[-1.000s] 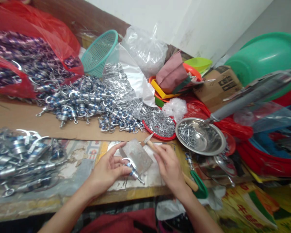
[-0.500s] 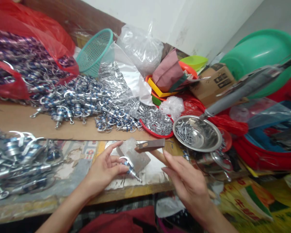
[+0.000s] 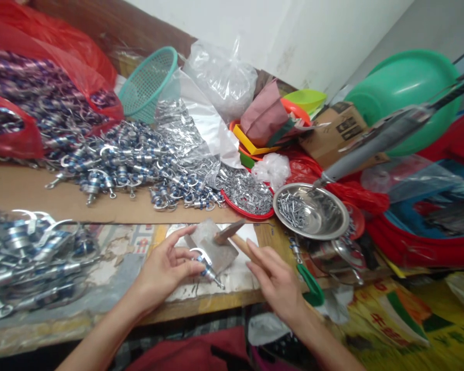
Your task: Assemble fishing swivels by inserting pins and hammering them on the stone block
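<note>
My left hand (image 3: 170, 263) pinches a small silver and blue metal fitting (image 3: 206, 270) with a curved white-silver lever and a ring at its end. The fitting lies at the near edge of a grey metal block (image 3: 225, 256), which rests on a white sheet (image 3: 251, 281). My right hand (image 3: 276, 275) is wrapped round the wooden handle of a hammer (image 3: 232, 232). The hammer's head is over the block, close to its top; whether it touches cannot be made out.
Many like fittings (image 3: 112, 159) are heaped on cardboard behind, and more (image 3: 27, 257) lie at the left. A red tray (image 3: 251, 212) holds small metal pieces beside a steel bowl (image 3: 344, 226) of pins. A grey power tool (image 3: 375, 141) reaches in from the upper right.
My right hand has moved left and slightly inward, and the hammer head has turned and dropped toward the block. My left hand and the fitting stay almost where they were.
</note>
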`<state>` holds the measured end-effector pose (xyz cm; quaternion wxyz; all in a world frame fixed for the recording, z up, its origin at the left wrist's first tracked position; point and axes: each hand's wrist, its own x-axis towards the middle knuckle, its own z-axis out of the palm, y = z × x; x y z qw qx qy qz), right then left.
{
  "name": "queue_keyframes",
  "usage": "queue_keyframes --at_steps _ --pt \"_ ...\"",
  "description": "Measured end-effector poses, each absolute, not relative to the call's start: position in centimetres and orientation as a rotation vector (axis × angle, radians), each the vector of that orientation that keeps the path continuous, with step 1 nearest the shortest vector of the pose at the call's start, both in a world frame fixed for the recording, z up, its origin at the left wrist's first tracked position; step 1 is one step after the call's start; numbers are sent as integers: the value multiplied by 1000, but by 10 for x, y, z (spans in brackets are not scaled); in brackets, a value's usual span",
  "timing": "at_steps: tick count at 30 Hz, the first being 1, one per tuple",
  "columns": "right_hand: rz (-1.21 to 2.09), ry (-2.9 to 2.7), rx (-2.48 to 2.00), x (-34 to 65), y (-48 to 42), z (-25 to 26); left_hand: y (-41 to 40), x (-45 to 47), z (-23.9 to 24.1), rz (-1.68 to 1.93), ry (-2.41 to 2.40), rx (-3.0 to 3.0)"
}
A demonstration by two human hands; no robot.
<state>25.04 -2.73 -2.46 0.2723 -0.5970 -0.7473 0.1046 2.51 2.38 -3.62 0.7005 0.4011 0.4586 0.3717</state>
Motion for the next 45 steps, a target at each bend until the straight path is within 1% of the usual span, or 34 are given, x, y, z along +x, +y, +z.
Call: queue_keyframes --at_steps 2,5,7,9,12,16,19,24,28,31,33,35,40,45 --pt "348 -1933 -1661 259 -8 -38 23 25 -34 794 1074 992" --pt "393 -2058 -1733 265 22 -51 23 24 -33 788 1168 1176" --pt "335 -2105 -1789 267 43 -51 24 23 -33 864 1185 1293" --pt "210 -2061 -1872 269 66 -46 25 23 -35 953 1161 1394" --pt "59 -2020 -2035 274 103 -36 28 24 -37 982 1142 1488" --pt "28 -2088 -2171 279 138 -33 29 25 -37 918 1146 1550" --pt "25 -2129 -2164 281 145 -34 29 25 -36 908 1154 1549" --pt "44 -2072 -2049 290 133 -28 27 25 -34 937 1131 1555" --pt "86 -1952 -1888 270 98 -18 26 26 -34 973 1160 1504" --pt "269 -1932 -1692 235 59 -13 25 28 -36 973 1229 1429" --pt "535 -1889 -1396 213 35 -12 25 29 -38 981 1235 1392" --pt "688 -1822 -1247 197 18 -12 25 30 -39 997 1220 1375" --pt "803 -1661 -1240 184 7 -16 23 29 -36 1011 1224 1417" --pt "868 -1597 -1184 187 6 -22 22 27 -31 1007 1130 1459"
